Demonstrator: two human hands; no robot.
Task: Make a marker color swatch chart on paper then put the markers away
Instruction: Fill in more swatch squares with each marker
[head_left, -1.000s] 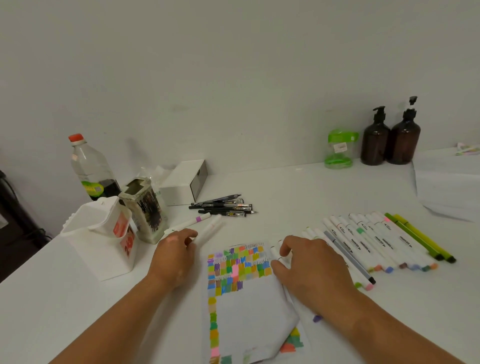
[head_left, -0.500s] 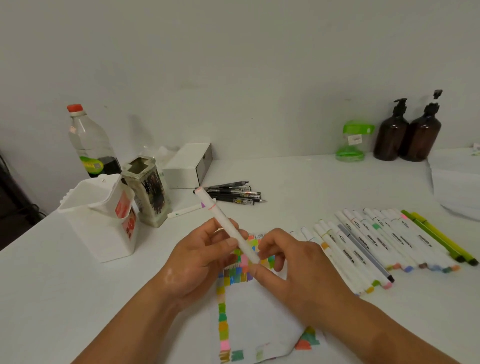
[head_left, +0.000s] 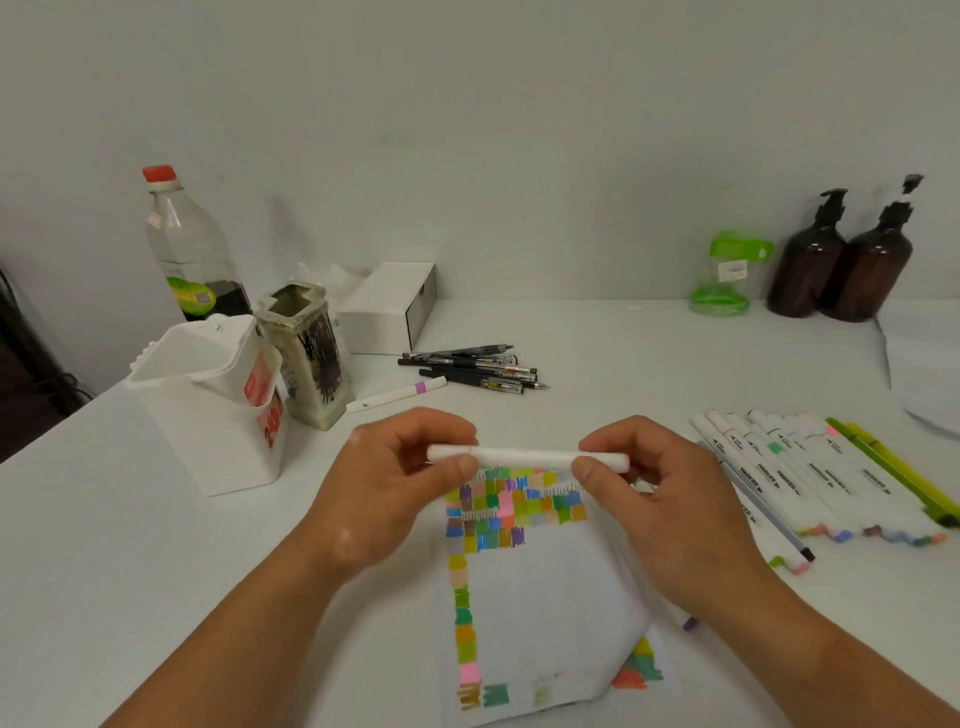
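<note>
**Two hands hold one white marker over a swatch chart**

Head view: the left hand (head_left: 395, 488) and right hand (head_left: 660, 509) each pinch one end of a white marker (head_left: 524, 458), held level above the coloured swatch paper (head_left: 540, 587) on the table (head_left: 649, 358). To the right lies a row of markers (head_left: 810, 467), too overlapped to count. On the left stand one white caddy (head_left: 208, 405), one pen cup (head_left: 306, 358) and one plastic bottle (head_left: 187, 249). Farther off are one loose marker (head_left: 397, 395), a heap of black pens (head_left: 472, 366), two brown pump bottles (head_left: 805, 260) and one green jar (head_left: 727, 275).

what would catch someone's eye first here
The white marker held level between the left hand and right hand, mid-frame. Right beneath it lies the paper with its bright patchwork of colour swatches. A row of white markers lies to the right.
</note>
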